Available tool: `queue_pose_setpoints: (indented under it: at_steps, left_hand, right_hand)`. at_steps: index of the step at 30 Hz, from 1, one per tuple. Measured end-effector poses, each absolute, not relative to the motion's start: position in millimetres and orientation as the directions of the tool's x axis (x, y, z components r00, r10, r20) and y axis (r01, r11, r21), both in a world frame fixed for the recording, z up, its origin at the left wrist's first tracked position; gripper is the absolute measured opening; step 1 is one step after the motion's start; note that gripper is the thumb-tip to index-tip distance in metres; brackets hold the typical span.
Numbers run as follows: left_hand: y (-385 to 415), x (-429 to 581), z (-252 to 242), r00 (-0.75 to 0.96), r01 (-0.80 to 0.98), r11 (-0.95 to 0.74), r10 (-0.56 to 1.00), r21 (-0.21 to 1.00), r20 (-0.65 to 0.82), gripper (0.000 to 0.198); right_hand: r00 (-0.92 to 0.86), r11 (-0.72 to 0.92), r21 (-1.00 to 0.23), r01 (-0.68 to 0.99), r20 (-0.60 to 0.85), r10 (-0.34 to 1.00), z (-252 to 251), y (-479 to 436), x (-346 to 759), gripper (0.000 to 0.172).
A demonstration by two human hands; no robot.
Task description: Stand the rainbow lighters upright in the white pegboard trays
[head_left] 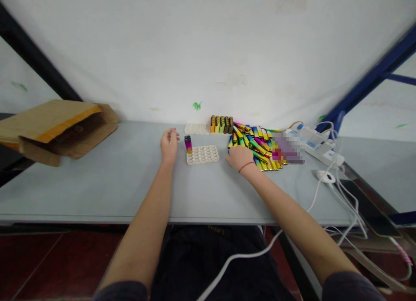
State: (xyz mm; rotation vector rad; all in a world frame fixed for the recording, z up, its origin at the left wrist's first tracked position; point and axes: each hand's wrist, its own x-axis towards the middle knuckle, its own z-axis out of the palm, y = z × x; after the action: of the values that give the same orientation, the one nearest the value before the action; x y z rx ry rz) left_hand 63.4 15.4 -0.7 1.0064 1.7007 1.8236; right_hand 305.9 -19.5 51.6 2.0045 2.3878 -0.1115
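My left hand (169, 146) rests loosely curled on the grey table (107, 184), holding nothing visible. Just to its right stands an upright purple and gold lighter (188, 144), close to the hand but apparently not touching it. Beside that lighter lies a white perforated tray (202, 154), and a similar tray (196, 128) sits behind it. My right hand (239, 159) lies against the near edge of a heap of shiny rainbow-coloured lighters (258, 147). Its fingertips are hidden among them. A row of upright lighters (221, 124) stands at the back.
A kraft paper envelope (55, 130) overhangs the table's left end. At the right are a white power strip (315, 143), loose white cables (338, 192) and a dark phone (367, 205). A pixelated patch (287, 148) covers part of the heap. A white wall rises behind the table.
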Motion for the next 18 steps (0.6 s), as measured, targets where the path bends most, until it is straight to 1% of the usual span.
queue_pose_setpoints:
  at_steps: [3, 5, 8, 10, 12, 13, 15, 16, 17, 18]
  left_hand:
    - [11.9, 64.3, -8.4, -0.602, 0.156, -0.116, 0.776, 0.981, 0.188, 0.025]
    - [10.0, 64.3, -8.5, -0.567, 0.173, -0.101, 0.803, 0.980, 0.183, 0.025]
    - [8.4, 65.1, -7.1, -0.493, 0.187, -0.093, 0.852, 0.978, 0.176, 0.031]
    - [8.5, 65.7, -7.4, -0.428, 0.159, -0.090, 0.891, 0.983, 0.150, 0.041]
    - [8.9, 65.1, -8.3, -0.339, 0.115, -0.070, 0.935, 0.991, 0.106, 0.057]
    - [8.9, 64.3, -8.7, -0.284, 0.099, -0.055, 0.955, 0.994, 0.081, 0.065]
    - [7.5, 61.5, -8.1, -0.170, 0.090, -0.029, 0.985, 0.996, 0.044, 0.079]
    - [6.0, 59.7, -7.1, -0.121, 0.096, -0.024, 0.992, 0.995, 0.036, 0.085]
    - [4.0, 57.7, -5.6, -0.081, 0.112, -0.032, 0.996, 0.993, 0.041, 0.090]
    - [1.4, 55.6, -3.6, -0.046, 0.141, -0.048, 0.997, 0.989, 0.055, 0.094]
  right_hand:
    - [-0.133, 0.131, -0.029, 0.991, -0.050, 0.990, 48.8, -24.0, 309.7, 0.033]
    - [-0.108, 0.107, -0.042, 0.993, -0.020, 0.994, 52.4, -27.5, 310.9, 0.034]
    - [-0.096, 0.102, -0.119, 0.988, 0.054, 0.994, 60.9, -27.5, 307.9, 0.036]
    - [-0.146, 0.169, -0.240, 0.956, 0.111, 0.983, 63.4, -19.6, 300.2, 0.033]
    - [-0.202, 0.268, -0.431, 0.862, 0.193, 0.960, 59.5, -5.3, 287.4, 0.027]
    - [-0.198, 0.304, -0.546, 0.781, 0.245, 0.949, 54.8, 3.0, 279.8, 0.024]
    - [-0.076, 0.290, -0.775, 0.562, 0.300, 0.951, 41.2, 19.0, 264.8, 0.025]
    - [-0.014, 0.277, -0.857, 0.434, 0.301, 0.954, 33.2, 25.5, 258.6, 0.027]
    - [0.053, 0.274, -0.907, 0.321, 0.306, 0.951, 25.1, 30.5, 254.2, 0.029]
    - [0.111, 0.289, -0.927, 0.238, 0.322, 0.940, 17.3, 34.0, 251.7, 0.031]
